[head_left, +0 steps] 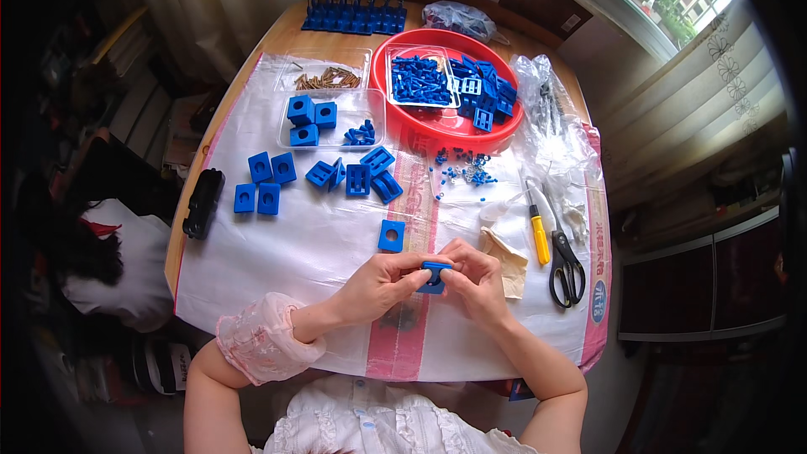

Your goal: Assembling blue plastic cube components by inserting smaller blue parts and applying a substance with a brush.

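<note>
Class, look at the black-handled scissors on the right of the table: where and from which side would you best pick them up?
Grip the scissors by the black handle loops, coming from the near edge of the table. They lie flat and shut, loops toward the person, blades pointing away beside the yellow knife, so the loops are the safe, reachable end.
</note>
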Action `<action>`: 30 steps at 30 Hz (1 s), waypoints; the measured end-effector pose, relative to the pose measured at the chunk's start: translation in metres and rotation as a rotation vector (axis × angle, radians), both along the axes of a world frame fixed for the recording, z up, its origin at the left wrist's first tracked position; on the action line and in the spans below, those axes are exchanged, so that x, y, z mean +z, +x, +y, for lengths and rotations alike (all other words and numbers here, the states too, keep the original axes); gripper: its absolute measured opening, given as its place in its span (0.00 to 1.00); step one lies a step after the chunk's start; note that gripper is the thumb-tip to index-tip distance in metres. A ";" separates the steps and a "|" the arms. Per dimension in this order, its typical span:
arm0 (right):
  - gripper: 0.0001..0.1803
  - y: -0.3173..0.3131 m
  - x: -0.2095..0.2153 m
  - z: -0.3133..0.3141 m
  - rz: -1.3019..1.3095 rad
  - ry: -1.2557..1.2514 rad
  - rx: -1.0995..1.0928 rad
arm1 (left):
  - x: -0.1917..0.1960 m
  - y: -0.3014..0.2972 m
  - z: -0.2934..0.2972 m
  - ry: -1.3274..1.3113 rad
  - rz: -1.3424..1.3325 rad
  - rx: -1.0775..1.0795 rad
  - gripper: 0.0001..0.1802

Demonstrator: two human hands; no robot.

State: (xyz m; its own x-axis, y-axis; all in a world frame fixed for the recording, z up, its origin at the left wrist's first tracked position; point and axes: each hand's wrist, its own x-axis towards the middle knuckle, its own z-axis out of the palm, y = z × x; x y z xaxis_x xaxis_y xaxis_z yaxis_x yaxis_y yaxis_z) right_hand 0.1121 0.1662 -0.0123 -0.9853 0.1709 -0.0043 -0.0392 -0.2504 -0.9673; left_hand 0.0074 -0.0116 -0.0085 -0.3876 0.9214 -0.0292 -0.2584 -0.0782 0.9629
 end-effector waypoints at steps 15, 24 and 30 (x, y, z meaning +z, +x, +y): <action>0.10 0.000 0.001 -0.001 -0.026 -0.004 0.008 | -0.001 0.000 0.000 -0.031 -0.111 0.013 0.18; 0.15 -0.002 0.003 -0.005 -0.010 -0.050 0.054 | 0.001 -0.003 0.000 -0.022 -0.131 0.012 0.19; 0.18 -0.002 -0.002 -0.003 0.021 -0.036 0.082 | 0.002 -0.002 -0.001 -0.020 -0.126 0.013 0.19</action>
